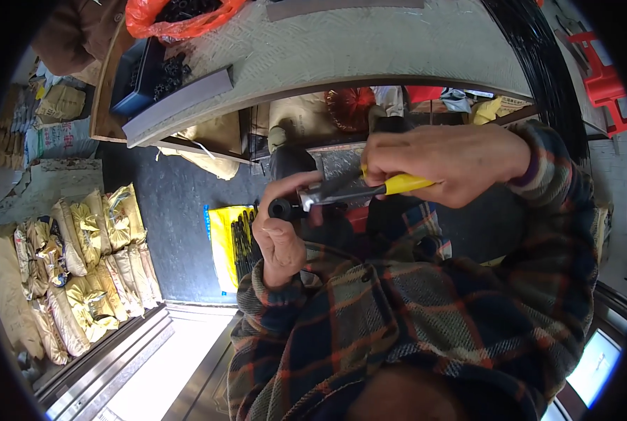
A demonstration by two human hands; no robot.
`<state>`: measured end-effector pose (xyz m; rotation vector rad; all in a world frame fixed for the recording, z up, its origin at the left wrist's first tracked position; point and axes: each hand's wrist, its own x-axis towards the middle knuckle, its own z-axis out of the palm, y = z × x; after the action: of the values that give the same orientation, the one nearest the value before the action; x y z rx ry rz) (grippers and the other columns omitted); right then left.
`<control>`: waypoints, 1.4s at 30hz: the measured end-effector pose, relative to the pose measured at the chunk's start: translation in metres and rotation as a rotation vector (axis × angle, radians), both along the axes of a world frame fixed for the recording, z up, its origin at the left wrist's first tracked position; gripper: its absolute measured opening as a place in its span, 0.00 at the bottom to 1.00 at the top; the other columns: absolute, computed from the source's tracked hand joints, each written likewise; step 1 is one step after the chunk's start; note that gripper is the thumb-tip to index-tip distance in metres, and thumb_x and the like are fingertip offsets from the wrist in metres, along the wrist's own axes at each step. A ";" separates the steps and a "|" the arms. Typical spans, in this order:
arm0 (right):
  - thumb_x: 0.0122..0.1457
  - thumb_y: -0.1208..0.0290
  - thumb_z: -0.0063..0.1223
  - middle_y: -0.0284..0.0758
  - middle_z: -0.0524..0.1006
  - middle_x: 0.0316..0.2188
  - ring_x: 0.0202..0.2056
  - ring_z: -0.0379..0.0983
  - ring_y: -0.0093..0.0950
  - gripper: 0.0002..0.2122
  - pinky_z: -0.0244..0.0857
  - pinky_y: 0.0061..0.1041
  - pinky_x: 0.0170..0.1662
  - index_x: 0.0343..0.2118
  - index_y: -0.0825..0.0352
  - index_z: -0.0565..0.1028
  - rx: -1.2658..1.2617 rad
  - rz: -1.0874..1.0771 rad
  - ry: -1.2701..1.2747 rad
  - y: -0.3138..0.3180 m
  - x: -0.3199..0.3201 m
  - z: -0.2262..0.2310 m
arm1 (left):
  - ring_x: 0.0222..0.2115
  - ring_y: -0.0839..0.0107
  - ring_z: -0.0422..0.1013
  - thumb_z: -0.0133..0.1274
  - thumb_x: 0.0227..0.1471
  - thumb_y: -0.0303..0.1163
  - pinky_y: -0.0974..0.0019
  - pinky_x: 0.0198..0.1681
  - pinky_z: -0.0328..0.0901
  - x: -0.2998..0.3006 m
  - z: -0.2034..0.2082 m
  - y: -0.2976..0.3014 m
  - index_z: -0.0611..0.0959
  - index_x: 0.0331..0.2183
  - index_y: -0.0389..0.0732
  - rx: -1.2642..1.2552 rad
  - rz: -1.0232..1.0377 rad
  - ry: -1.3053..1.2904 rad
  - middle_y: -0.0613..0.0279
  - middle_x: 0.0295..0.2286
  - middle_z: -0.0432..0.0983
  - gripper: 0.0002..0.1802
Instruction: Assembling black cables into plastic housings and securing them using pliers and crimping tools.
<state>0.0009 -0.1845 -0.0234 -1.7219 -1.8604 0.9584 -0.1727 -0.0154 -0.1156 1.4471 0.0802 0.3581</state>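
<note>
My left hand [283, 238] pinches a small black round piece [280, 208] with a hole in its end, held between thumb and fingers in front of my lap. My right hand [447, 160] is closed around the yellow handle [408, 184] of a pair of pliers. The metal jaws [309, 199] point left and lie right beside the black piece. Whether they grip it, I cannot tell. My fingers partly hide the second handle.
Beyond my hands stands a worktable [369, 42] bearing an orange plastic bag [187, 24] and a blue bin [136, 78] of black parts. Long black strands [538, 63] hang over its right end. A yellow sheet [222, 242] with black rods lies on the left, near stacked sacks [92, 274].
</note>
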 end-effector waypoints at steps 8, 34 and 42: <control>0.50 0.82 0.45 0.40 0.73 0.28 0.25 0.74 0.33 0.15 0.65 0.25 0.25 0.39 0.68 0.57 -0.385 -0.032 0.287 -0.008 0.010 0.028 | 0.17 0.76 0.59 0.31 0.48 0.66 0.73 0.21 0.56 0.009 0.012 -0.023 0.69 0.33 0.36 0.012 0.027 -0.025 0.62 0.17 0.63 0.38; 0.55 0.70 0.47 0.45 0.69 0.42 0.45 0.66 0.40 0.16 0.60 0.32 0.46 0.46 0.69 0.65 0.150 -0.893 -1.081 -0.103 0.152 -0.083 | 0.18 0.72 0.66 0.43 0.51 0.32 0.71 0.20 0.59 -0.103 -0.027 0.129 0.75 0.42 0.40 0.660 0.841 0.115 0.61 0.17 0.67 0.15; 0.48 0.60 0.54 0.43 0.68 0.39 0.42 0.66 0.41 0.24 0.62 0.32 0.43 0.45 0.69 0.66 0.020 -1.205 -1.135 -0.215 0.177 -0.097 | 0.52 0.47 0.55 0.52 0.44 0.49 0.40 0.52 0.46 -0.119 -0.284 0.147 0.49 0.58 0.47 0.835 0.504 1.204 0.41 0.51 0.57 0.45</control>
<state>0.1777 -0.3995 -0.1205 -2.9956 -0.7309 -0.6307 -0.2914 0.1311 -0.3991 2.2890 1.4204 -0.1680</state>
